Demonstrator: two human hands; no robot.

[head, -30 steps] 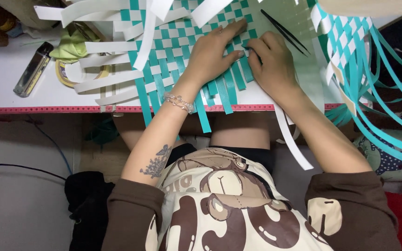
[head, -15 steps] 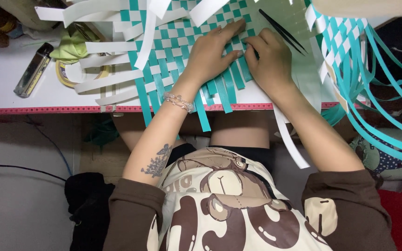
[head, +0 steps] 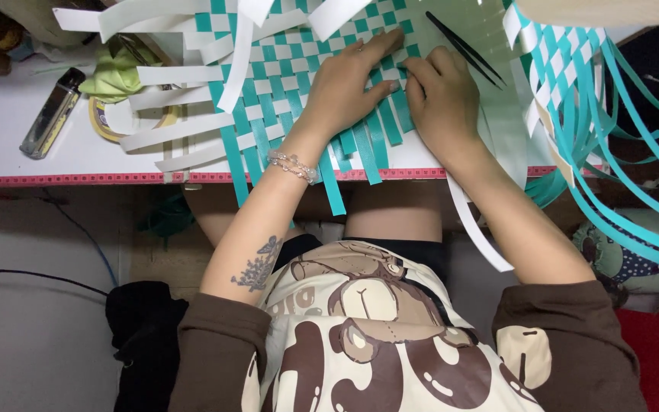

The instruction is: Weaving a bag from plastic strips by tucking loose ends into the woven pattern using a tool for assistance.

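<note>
White and edged with a pink measuring strip, the bench (head: 78, 156) carried one checkered mat (head: 284, 69) woven of teal and white strips, and we pressed both hands flat on it, apparently to keep the weave from slipping. Our left hand (head: 345, 88) lay spread wide over the strips and our right hand (head: 440, 99) touched beside it, fingers curled at one crossing, neither gripping anything. Nearby we counted one lighter (head: 51, 114), one tape roll (head: 104, 122) and one pair of black tweezers (head: 463, 47).

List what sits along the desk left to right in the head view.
Lighter → tape roll → left hand → right hand → black tweezers → second woven piece with teal strips.
</note>
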